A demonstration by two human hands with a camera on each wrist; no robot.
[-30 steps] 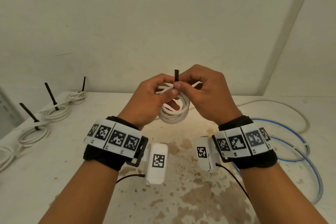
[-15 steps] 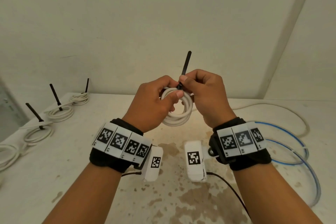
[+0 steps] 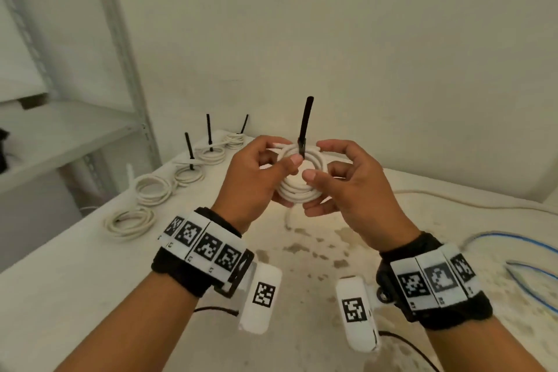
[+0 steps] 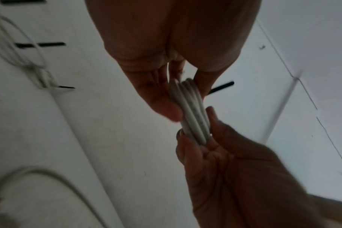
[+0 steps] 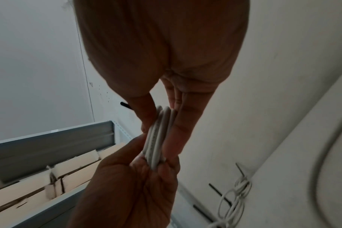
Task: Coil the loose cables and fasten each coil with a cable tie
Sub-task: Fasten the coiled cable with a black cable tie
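Both hands — left [image 3: 256, 174], right [image 3: 350, 187] — gripping tied coil [image 3: 299, 178] above desk [image 3: 75, 266] middle; five coils [image 3: 152, 189] done along left edge; white cable [image 3: 453, 199], blue cable [image 3: 531, 257] loose at right.

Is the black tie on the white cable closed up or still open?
Closed. The black cable tie loops around the white cable coil, its tail sticking straight up, while the left hand and right hand hold the coil.
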